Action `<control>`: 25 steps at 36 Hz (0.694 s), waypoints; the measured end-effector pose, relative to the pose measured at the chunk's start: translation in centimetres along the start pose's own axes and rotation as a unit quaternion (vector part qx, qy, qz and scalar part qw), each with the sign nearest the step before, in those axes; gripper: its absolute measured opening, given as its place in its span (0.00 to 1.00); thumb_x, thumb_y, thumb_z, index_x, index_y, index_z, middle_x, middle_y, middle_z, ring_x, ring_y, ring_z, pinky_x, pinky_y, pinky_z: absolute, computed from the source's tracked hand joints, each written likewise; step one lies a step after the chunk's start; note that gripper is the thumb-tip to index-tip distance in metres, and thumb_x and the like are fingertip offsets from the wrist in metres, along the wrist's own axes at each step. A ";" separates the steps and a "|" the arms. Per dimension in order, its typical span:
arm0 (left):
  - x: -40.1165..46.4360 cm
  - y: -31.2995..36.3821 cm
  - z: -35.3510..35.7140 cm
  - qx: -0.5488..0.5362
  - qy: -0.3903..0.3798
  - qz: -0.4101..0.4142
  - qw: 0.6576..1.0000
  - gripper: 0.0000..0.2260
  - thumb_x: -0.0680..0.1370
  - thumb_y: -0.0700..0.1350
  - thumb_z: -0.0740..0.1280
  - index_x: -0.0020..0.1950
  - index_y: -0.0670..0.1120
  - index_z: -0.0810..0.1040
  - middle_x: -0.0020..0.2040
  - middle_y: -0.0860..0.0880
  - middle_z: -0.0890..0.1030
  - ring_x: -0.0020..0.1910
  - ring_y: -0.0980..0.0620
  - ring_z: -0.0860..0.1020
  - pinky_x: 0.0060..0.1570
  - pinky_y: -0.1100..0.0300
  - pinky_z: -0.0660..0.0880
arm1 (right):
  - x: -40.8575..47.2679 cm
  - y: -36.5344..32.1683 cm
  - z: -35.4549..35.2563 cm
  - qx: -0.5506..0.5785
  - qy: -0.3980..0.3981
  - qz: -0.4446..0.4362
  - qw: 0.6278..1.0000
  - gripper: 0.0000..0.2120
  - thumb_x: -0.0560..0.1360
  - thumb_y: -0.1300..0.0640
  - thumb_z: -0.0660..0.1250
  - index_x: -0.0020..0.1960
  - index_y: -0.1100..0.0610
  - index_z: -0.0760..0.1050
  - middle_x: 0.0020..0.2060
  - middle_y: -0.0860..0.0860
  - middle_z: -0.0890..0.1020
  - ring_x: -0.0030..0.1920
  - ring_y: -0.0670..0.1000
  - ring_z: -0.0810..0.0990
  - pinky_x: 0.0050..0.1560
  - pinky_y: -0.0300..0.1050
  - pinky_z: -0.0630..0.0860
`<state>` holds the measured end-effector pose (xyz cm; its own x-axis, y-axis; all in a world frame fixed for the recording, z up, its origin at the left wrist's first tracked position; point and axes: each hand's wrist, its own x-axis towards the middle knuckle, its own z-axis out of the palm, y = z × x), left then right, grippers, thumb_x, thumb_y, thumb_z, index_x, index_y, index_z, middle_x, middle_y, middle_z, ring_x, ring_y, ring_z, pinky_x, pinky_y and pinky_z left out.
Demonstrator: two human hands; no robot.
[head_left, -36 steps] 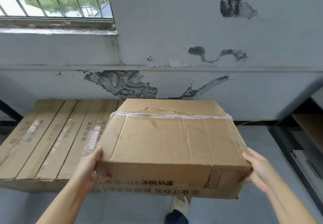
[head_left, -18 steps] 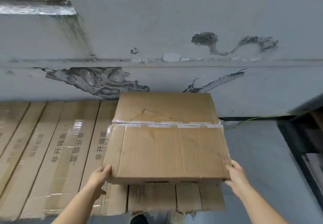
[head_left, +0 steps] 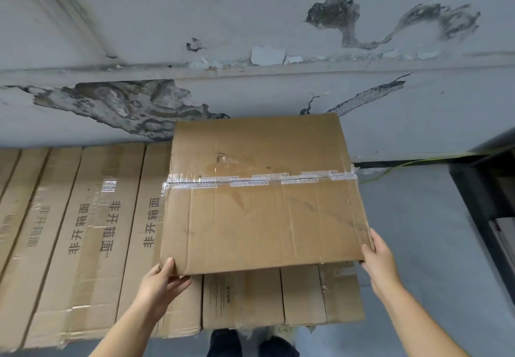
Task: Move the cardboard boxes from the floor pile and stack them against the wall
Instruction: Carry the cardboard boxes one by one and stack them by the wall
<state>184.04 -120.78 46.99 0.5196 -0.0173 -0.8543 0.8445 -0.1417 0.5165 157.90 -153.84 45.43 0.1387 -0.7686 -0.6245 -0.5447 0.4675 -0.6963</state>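
A taped brown cardboard box [head_left: 262, 197] is held in front of me, its far edge near the peeling wall [head_left: 250, 22]. My left hand [head_left: 161, 281] grips its near left corner, thumb on top. My right hand [head_left: 379, 259] holds its near right corner from the side. Under it lies another cardboard box [head_left: 281, 298] on the floor against the wall. Whether the held box rests on that one I cannot tell. To the left, several long flat printed cartons [head_left: 83, 239] lie side by side along the wall.
Grey floor [head_left: 418, 231] extends to the right of the boxes. A dark shelf frame [head_left: 485, 189] stands at the right edge, with a thin cable [head_left: 395, 167] along the wall base. My shoes [head_left: 250, 342] show at the bottom, close to the lower box.
The held box has moved forward toward the wall and over the lower box, and its top now faces me flatter. My view has dipped down and closer; the window has left the frame.
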 end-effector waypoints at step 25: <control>-12.4 4.7 0.6 0.246 -0.047 0.213 0.944 0.20 0.81 0.43 0.61 0.73 0.48 0.64 0.67 0.41 0.73 0.65 0.45 0.73 0.62 0.48 0.71 | -11.8 -7.2 -3.9 -0.152 -0.145 -0.179 0.961 0.27 0.80 0.59 0.62 0.76 0.48 0.57 0.75 0.45 0.62 0.74 0.43 0.61 0.70 0.41 0.58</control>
<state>181.47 -121.85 59.98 0.7645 -0.2616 -0.5892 0.3868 -0.5450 0.7439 156.94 -149.87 59.21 0.5625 -0.6817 -0.4678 -0.6297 0.0134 -0.7767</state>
